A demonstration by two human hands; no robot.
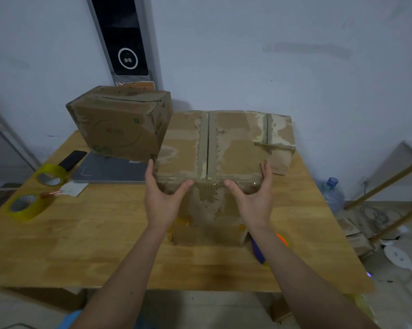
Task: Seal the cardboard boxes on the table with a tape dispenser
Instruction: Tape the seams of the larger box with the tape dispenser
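Bracing the near edge of the central cardboard box (224, 148), the left hand (163, 200) and the right hand (252, 200) sit at its 2 front corners. Each grip is released: fingers are straight and spread, thumbs point inward along the top front edge, and fingertips reach up the box's left and right sides. Neither hand grasps anything.

The central box stands on the wooden counter (93, 245), flaps closed, with a centre seam running front to back. A second box (119, 124) stands to its left rear, tilted, resting partly on a grey flat device (110, 170). A third, smaller box (282, 143) touches the central box's right rear.

2 yellow tape rolls (50, 175) (27, 206) lie near the counter's left edge, with a black phone (73, 159) beyond them. A blue-and-orange object (259, 250), possibly the tape dispenser, lies partly hidden behind the right forearm. A water bottle (333, 193) stands on the floor to the right.
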